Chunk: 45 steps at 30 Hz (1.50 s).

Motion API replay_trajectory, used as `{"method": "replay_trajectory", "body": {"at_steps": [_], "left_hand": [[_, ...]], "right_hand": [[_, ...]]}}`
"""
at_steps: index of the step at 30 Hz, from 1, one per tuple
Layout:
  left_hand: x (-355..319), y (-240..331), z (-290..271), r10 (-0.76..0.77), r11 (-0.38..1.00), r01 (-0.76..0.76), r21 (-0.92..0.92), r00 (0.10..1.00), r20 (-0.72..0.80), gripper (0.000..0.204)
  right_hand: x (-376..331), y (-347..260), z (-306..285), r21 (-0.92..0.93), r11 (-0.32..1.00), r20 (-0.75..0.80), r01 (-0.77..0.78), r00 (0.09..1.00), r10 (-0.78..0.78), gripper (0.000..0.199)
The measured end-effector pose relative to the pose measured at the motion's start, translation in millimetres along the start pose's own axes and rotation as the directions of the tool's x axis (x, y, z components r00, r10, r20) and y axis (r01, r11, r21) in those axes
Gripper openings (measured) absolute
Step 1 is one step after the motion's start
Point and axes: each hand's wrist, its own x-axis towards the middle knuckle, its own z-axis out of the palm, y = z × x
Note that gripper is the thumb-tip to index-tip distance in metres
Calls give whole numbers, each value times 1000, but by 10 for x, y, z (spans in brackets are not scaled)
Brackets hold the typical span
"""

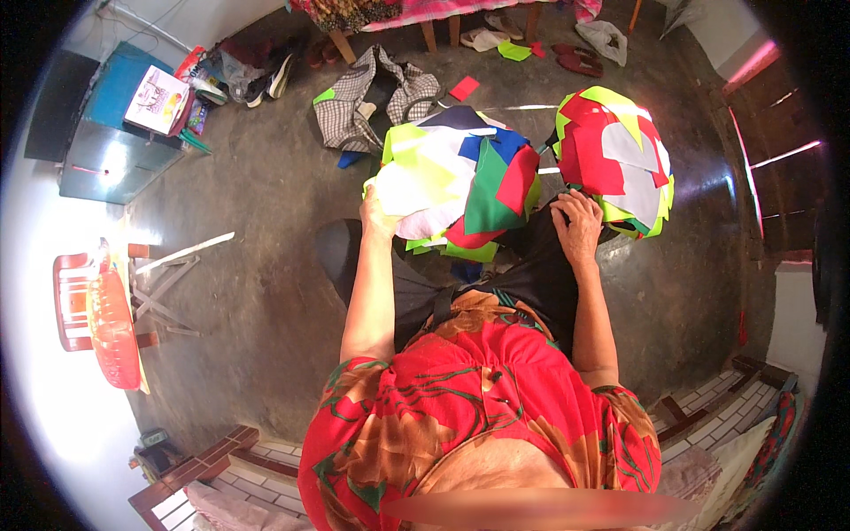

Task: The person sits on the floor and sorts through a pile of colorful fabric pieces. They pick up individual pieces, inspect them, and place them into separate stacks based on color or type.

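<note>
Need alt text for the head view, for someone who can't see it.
Seen from above, a seated person's left hand grips a stack of coloured fabric pieces on the lap, while the right hand rests beside a second stack. A checked bag lies on the concrete floor.

place: looks like a room in someone's home, used as a sewing corner
floor: bare dark concrete floor (257, 212), nothing fancy
scraps: piles of cut cloth pieces (460, 181), one at the left hand (376, 217) and one just past the right hand (577, 226)
shoes: sandals and shoes (266, 75) kicked off well beyond the hands by the wall
furniture: red plastic chair (71, 296) far out to the left, wooden table legs (429, 35) up ahead
bag: checked cloth bag (363, 102) dropped on the floor behind the scraps
</note>
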Motion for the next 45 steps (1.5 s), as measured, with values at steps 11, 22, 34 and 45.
{"method": "replay_trajectory", "body": {"at_steps": [11, 22, 34, 45], "left_hand": [[-298, 88, -211, 360, 932, -333, 141, 892, -272, 52], [-776, 448, 422, 755, 639, -671, 377, 640, -141, 50], [237, 194, 1242, 83, 994, -106, 21, 871, 484, 52], [661, -250, 932, 268, 820, -234, 523, 963, 11, 47]], "right_hand": [[1, -1, 16, -18, 1000, 7, -10, 1000, 11, 11], [9, -3, 5, -5, 1000, 1, -10, 1000, 10, 11], [21, -18, -17, 4, 1000, -16, -2, 1000, 2, 10], [61, -7, -31, 9, 1000, -41, -26, 999, 26, 8]]}}
